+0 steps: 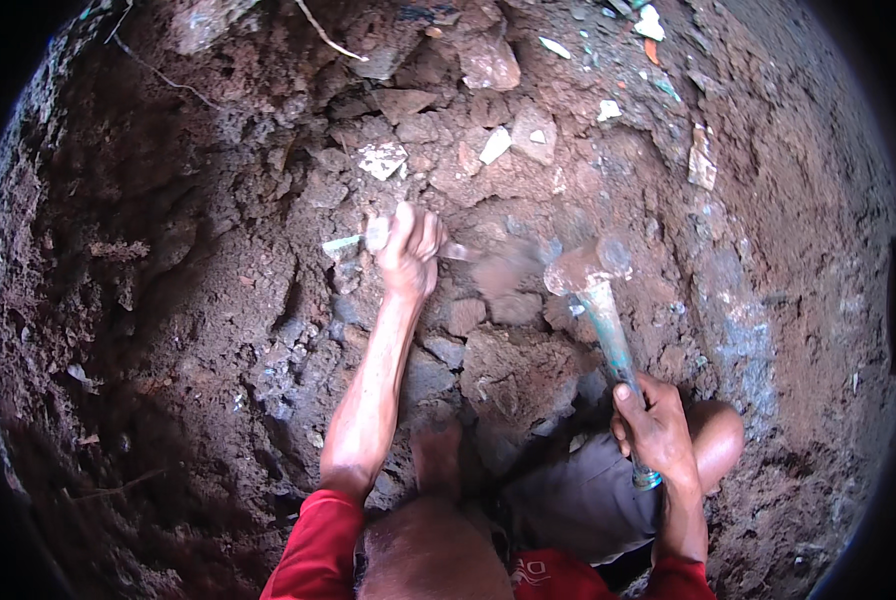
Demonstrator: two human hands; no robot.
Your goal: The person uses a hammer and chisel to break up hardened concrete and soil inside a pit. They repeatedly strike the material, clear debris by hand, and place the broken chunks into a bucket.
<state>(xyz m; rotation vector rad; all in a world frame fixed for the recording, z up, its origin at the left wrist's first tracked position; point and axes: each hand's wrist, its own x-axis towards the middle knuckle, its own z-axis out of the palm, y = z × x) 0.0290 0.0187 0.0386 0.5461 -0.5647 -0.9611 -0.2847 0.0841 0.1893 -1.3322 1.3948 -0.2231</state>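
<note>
My left hand (405, 245) is closed around a chisel (458, 251), which lies crosswise over the broken earth. Its pale greenish end (342, 244) sticks out to the left of my fist, and a short grey length shows on the right. My right hand (656, 428) grips the lower handle of a hammer (608, 325), whose worn handle has green-blue patches. The hammer's dull, earth-coloured head (586, 266) is raised to the right of the chisel, apart from it. Between the two tools a brownish patch is smeared by motion.
Loose brown stones (513, 375) lie in front of my bare foot (436, 458). White fragments (382, 160) are scattered beyond my left hand. A thin root (328, 32) hangs at the far edge. Rough earth (818, 220) rises on both sides, and my bent knee (716, 440) is beside my right hand.
</note>
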